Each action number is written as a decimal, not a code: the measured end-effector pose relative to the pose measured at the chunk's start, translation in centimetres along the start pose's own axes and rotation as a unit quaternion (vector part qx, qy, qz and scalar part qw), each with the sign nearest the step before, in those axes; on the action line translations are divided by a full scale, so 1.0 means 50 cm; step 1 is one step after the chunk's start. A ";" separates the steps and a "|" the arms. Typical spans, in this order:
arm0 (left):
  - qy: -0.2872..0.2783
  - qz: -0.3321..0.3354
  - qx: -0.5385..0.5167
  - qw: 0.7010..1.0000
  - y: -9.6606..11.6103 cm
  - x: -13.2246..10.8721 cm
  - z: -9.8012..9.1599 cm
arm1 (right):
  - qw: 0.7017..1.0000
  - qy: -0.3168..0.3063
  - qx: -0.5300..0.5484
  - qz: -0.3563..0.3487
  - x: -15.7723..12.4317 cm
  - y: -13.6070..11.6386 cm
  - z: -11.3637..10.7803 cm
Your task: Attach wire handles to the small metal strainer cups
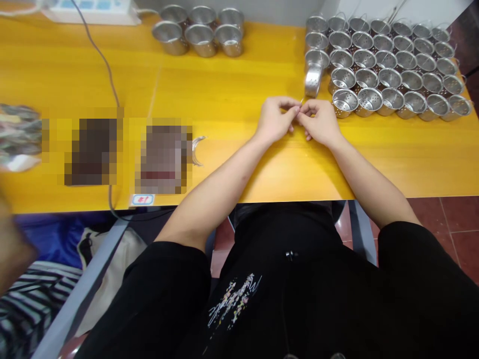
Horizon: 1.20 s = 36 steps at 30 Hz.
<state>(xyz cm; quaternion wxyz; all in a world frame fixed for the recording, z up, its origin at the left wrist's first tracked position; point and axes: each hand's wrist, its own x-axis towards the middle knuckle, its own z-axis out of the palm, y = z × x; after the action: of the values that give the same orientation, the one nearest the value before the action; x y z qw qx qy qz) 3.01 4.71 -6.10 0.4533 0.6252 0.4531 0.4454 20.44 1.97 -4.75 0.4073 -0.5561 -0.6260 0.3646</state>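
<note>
My left hand and my right hand meet over the yellow table, fingertips pinched together. Between them a short bit of thin metal wire pokes up; most of it is hidden by the fingers. Just beyond the fingertips a small metal cup lies tipped against the end of a row of cups. Whether the wire joins that cup, I cannot tell. To the left, several thin curved wires rest on the table.
Perforated metal cups, many with wire handles, fill the right rear in rows. More metal cups stand at the back. A power strip, a cable and two blurred-out dark items lie left. Part of another person shows at the left edge.
</note>
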 end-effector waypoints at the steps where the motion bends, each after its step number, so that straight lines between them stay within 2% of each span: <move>1: 0.000 0.001 0.000 1.000 0.000 0.000 0.000 | 1.000 -0.002 0.001 0.001 0.000 0.000 0.000; 36: 0.003 -0.005 0.007 1.000 -0.003 -0.001 0.000 | 1.000 -0.012 -0.010 -0.001 0.003 0.006 -0.001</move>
<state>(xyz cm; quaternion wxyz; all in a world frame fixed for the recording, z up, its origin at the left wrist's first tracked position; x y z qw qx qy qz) 2.97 4.71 -6.25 0.4494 0.6250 0.4605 0.4420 20.60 2.13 -4.96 0.3944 -0.5554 -0.6351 0.3643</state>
